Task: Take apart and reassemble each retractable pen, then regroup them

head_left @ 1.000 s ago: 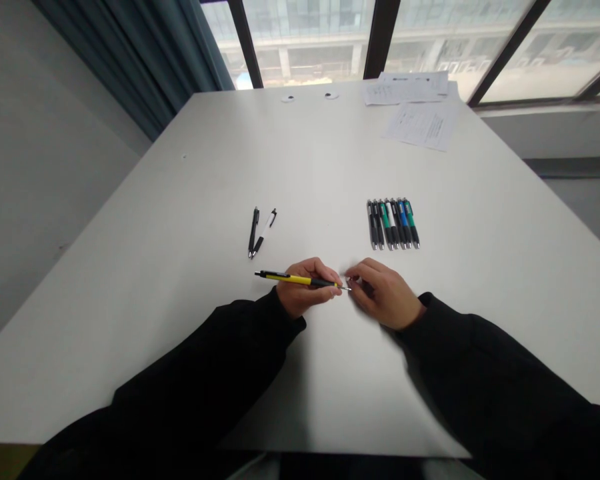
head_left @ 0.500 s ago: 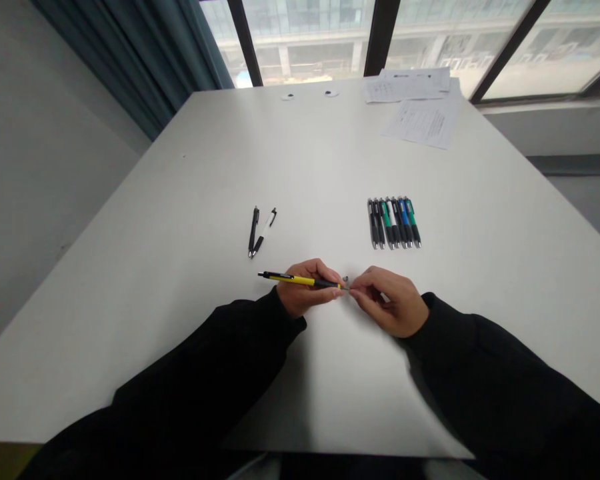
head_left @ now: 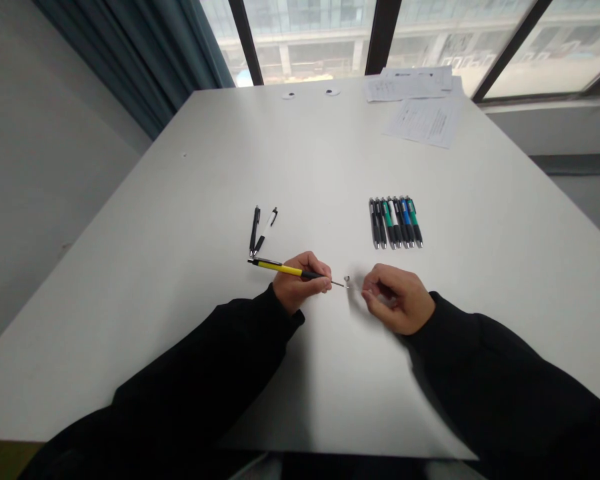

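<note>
My left hand (head_left: 304,280) is closed around a yellow and black pen (head_left: 293,271). The barrel slants down to the right, and its clip end sticks out past the hand on the left. From its front end a thin refill (head_left: 339,285) protrudes toward my right hand (head_left: 399,299). That hand is curled in a pinch just right of the refill's end, apart from it. Whatever lies between its fingertips is too small and blurred to make out. A small metallic pen tip (head_left: 347,278) rests on the table between the hands.
A black pen (head_left: 255,231) and a white and black pen (head_left: 266,231) lie left of centre. Several pens (head_left: 396,223) form a row at right. Papers (head_left: 423,120) and two small white oval pieces (head_left: 333,93) are along the table's (head_left: 180,220) far edge by the window.
My hands have drawn apart: the left went slightly left with the pen, the right moved right. More of the refill now shows beyond the pen's front end.
</note>
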A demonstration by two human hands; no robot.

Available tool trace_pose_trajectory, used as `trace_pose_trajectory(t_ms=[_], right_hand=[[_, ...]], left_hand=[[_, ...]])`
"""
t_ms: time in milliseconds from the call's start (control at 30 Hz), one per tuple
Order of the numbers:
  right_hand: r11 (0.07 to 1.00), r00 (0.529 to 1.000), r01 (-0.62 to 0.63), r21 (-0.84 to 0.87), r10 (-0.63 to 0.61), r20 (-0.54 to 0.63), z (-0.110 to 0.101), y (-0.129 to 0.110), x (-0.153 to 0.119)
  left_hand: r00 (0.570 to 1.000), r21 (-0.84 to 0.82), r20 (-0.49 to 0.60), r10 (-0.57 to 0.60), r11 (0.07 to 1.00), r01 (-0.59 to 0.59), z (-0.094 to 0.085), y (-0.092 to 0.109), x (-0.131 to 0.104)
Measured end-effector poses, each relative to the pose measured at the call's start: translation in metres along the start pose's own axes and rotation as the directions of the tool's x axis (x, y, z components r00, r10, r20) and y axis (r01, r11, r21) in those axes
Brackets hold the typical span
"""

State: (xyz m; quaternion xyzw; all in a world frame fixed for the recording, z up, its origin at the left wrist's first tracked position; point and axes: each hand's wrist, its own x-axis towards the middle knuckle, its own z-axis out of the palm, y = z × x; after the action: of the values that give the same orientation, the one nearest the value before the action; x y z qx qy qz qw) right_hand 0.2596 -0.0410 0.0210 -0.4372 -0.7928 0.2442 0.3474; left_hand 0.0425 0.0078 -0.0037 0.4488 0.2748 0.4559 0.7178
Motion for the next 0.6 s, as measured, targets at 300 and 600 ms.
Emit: trace_pose_trajectory(t_ms=[300, 600], right_hand=[[0.966, 0.988, -0.011, -0.258, 0.05, 0.144, 0.006, 0.015, 0.002], [0.96, 0.987, -0.083, -0.267, 0.116, 0.108, 0.007, 0.014, 0.004]], left_hand=[[0.997, -0.019, -0.075, -0.012, 1.0, 0.011, 0.003, 0.005, 0.001], [0.999, 0.004, -0.053, -0.012, 1.0, 0.012, 0.003, 0.004, 0.0]])
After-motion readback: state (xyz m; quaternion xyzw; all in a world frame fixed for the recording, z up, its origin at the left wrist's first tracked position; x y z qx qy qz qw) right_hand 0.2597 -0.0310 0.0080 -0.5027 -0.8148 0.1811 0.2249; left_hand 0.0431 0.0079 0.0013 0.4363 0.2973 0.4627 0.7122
